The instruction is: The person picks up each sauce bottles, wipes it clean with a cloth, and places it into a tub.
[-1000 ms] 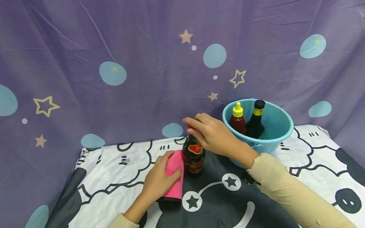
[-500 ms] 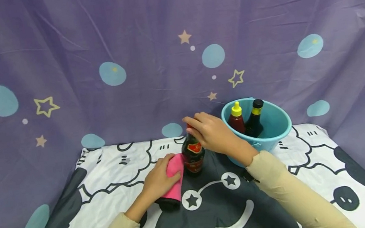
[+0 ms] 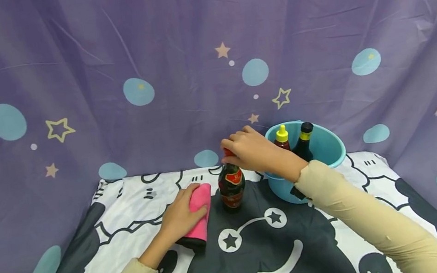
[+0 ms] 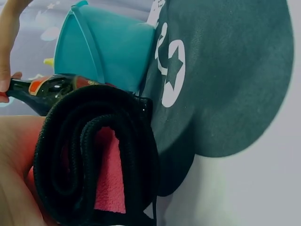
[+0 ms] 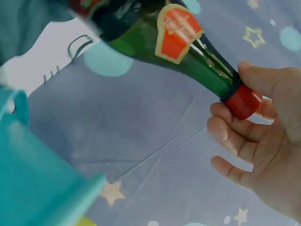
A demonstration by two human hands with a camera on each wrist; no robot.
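A dark green sauce bottle (image 3: 232, 187) with a red-and-gold label and red cap stands upright on the printed cloth. My right hand (image 3: 251, 150) pinches its cap from above. In the right wrist view, the thumb and fingers lie around the red cap (image 5: 243, 101), with the palm off to the right. Left of the bottle, my left hand (image 3: 179, 213) grips a rolled pink towel (image 3: 200, 213) with a black underside. The left wrist view looks at the towel's coiled black end (image 4: 96, 155). A small gap parts towel and bottle in the head view.
A blue bucket (image 3: 287, 191) stands right of the bottle, partly behind my right forearm. Inside it are a red squeeze bottle with a yellow cap (image 3: 282, 134) and a dark bottle with a black cap (image 3: 305, 130). A purple curtain (image 3: 183, 127) hangs behind.
My left hand has drawn the towel a little left, away from the bottle. The right hand's knuckles have lifted slightly at the cap, while the bottle stays in place.
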